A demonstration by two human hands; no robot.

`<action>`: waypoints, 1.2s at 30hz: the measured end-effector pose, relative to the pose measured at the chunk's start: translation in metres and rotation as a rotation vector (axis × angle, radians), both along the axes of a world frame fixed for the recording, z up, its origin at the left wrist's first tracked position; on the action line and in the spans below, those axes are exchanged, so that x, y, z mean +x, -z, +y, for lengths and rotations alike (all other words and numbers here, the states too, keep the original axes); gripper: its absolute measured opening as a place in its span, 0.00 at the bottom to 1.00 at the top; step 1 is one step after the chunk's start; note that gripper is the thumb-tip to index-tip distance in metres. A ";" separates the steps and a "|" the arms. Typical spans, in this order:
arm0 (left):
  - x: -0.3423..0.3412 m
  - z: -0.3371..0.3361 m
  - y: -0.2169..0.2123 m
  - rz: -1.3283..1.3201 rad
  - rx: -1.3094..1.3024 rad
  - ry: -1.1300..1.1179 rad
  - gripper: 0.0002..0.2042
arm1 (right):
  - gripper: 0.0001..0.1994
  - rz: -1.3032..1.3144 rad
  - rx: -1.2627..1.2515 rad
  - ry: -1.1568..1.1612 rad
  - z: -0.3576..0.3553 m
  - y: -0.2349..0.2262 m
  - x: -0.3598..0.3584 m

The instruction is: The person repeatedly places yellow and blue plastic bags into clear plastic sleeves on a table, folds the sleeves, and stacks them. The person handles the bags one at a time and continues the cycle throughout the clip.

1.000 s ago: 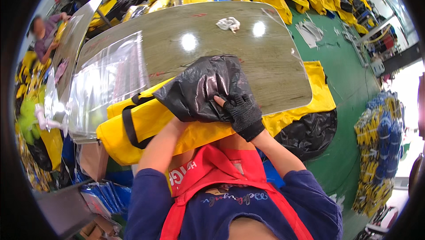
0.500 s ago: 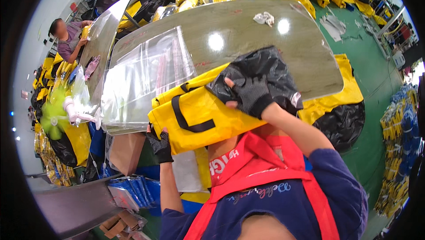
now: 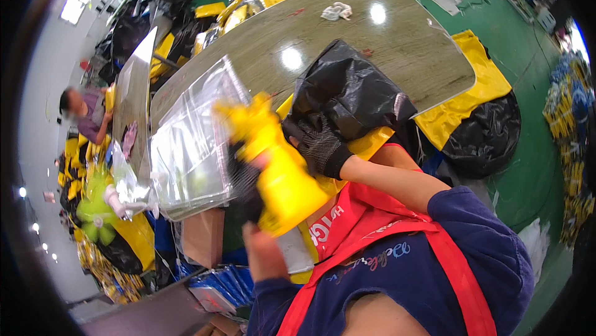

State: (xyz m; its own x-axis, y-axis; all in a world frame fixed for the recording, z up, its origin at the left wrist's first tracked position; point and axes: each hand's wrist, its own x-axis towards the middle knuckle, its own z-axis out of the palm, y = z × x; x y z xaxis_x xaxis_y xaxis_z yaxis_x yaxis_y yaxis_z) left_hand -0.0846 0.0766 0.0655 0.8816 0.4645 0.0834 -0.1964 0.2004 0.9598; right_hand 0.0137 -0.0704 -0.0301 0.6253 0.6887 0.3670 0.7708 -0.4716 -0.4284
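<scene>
A yellow-and-black bag (image 3: 290, 194) of slick sheet material lies across the table's near edge and over my lap. My left hand (image 3: 245, 178), in a dark fingerless glove and blurred by motion, grips the bag's yellow end and lifts it up and over, with the thumb showing against the yellow. My right hand (image 3: 320, 147), gloved alike, rests with fingers stretched out on the bag where its black part meets the yellow. The black part spreads crumpled on the tabletop beyond that hand.
Clear plastic sleeves (image 3: 192, 143) lie stacked on the table (image 3: 261, 81) at the left. A crumpled white scrap (image 3: 336, 11) sits farther back. Another yellow-and-black bag (image 3: 465, 100) hangs near the right edge. A green fan (image 3: 96, 209) stands left; a person (image 3: 90, 116) works at another table.
My left hand has raised the bag's yellow end and swung it inward, bunching it. My right hand has shifted left and down on the bag. The whole view has turned slightly.
</scene>
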 end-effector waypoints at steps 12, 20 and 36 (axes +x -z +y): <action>0.193 -0.122 0.075 0.016 0.936 0.393 0.31 | 0.12 1.216 1.124 -0.151 -0.097 0.035 -0.017; 0.209 -0.118 0.038 -0.286 1.697 0.403 0.29 | 0.11 0.024 0.502 0.215 -0.180 -0.084 0.010; 0.190 -0.073 0.053 0.031 0.498 0.850 0.26 | 0.16 -0.224 0.346 -0.083 -0.244 -0.055 0.115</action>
